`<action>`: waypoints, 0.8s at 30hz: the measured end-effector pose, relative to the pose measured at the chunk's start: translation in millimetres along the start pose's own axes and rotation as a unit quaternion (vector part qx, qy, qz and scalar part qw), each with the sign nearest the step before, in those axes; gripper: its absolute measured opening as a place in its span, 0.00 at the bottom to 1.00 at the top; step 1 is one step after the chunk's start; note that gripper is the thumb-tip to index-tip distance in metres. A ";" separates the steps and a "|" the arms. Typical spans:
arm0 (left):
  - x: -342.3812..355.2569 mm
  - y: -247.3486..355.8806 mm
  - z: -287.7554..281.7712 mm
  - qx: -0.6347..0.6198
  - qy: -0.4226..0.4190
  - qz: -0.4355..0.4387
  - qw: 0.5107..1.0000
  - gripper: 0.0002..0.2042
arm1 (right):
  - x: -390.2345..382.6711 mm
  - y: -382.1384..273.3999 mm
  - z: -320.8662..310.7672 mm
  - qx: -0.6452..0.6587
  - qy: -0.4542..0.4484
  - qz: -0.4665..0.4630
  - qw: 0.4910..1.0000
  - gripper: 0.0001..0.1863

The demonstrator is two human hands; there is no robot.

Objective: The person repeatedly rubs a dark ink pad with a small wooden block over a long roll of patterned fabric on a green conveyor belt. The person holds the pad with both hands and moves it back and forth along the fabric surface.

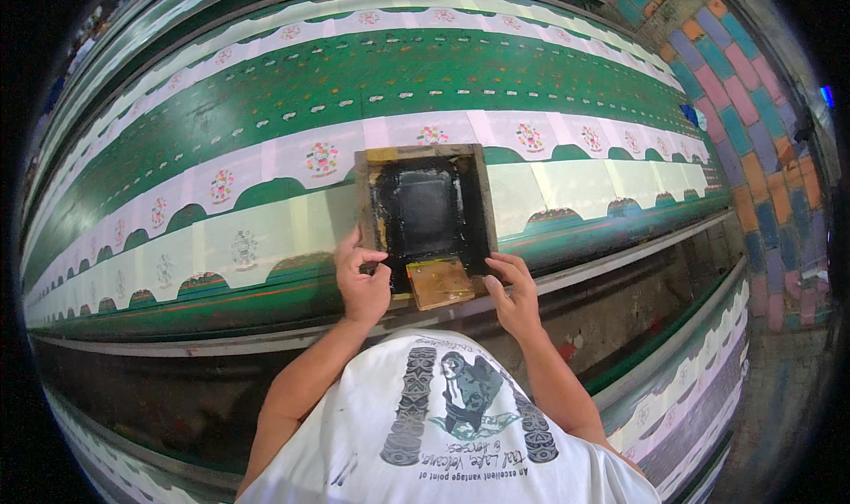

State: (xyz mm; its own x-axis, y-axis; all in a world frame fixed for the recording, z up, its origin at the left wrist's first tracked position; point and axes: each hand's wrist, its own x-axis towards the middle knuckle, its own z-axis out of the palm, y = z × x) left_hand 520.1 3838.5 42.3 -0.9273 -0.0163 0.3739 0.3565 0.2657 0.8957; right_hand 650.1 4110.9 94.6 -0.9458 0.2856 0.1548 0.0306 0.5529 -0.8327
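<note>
I hold a wooden screen-printing frame (423, 205) with a black, ink-coated inside over a row of pale fabric pieces (571, 185) on the long green table. A squarish tan block, apparently a squeegee (440, 283), lies in the frame's near end. My left hand (361, 274) is closed on the frame's left side. My right hand (510, 287) grips its right side near the lower corner. Left of the frame, the pale pieces carry faint dark printed outlines (243, 249). Just beyond, a row of white pieces (292, 163) shows colourful printed motifs.
Parallel green tables (204, 96) with further fabric rows run across the view. Their bare metal edge (611, 258) borders a dark gap near my body. More printed pieces (673, 389) lie on a table at lower right. A multicoloured brick floor (753, 114) runs along the right.
</note>
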 end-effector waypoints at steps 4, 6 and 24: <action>-11.5 15.7 70.0 -0.013 0.008 -0.017 1.000 0.11 | 11.4 36.6 -53.5 0.023 0.019 0.002 1.000 0.18; -16.4 20.4 97.6 -0.030 0.008 -0.020 0.999 0.10 | 15.9 55.4 -75.6 0.032 0.021 -0.003 0.999 0.18; -31.2 33.5 162.1 0.020 -0.003 -0.082 0.996 0.10 | 60.8 34.5 -112.9 -0.191 -0.193 -0.304 0.913 0.28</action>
State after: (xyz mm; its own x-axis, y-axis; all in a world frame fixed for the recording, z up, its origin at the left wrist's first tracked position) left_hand 542.6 4004.1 21.6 -0.9736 -0.0567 0.2209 0.1946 0.2985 0.9344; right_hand 630.2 4235.7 135.2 -0.8666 -0.4217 0.2667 -0.4975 0.7707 -0.3981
